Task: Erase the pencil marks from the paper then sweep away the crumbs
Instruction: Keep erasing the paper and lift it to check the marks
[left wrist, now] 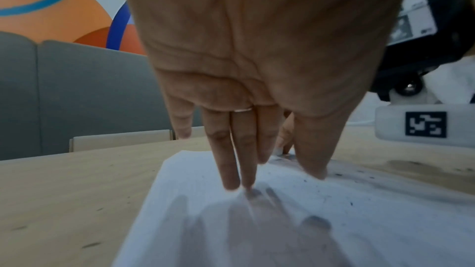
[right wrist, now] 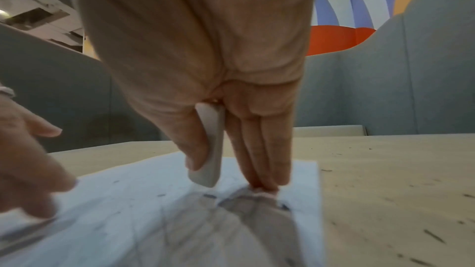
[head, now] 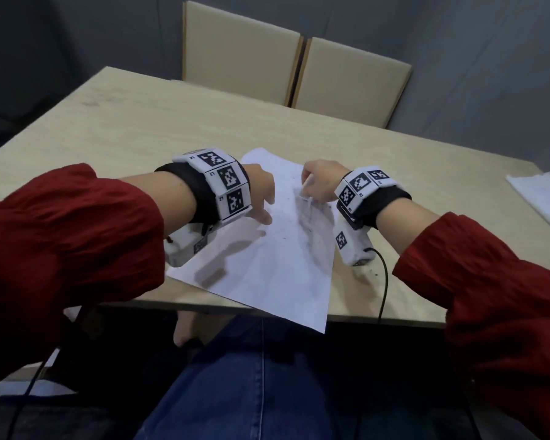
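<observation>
A white sheet of paper [head: 267,268] lies on the wooden table [head: 134,128], its near corner hanging over the front edge. Faint pencil marks and smudges [head: 311,217] cover its right part. My left hand [head: 261,198] presses the paper's left side with straight fingers [left wrist: 239,165]. My right hand [head: 318,182] pinches a white eraser [right wrist: 209,149] between thumb and fingers, its lower end close above the paper. The other right fingers [right wrist: 264,161] touch the sheet. Dark eraser crumbs [left wrist: 342,190] dot the paper [left wrist: 334,230] and the table.
Two beige chairs [head: 292,61] stand behind the table's far edge. Another white sheet [head: 543,198] lies at the table's right edge. A black cable [head: 383,274] runs from my right wrist over the front edge. Grey partitions surround the table.
</observation>
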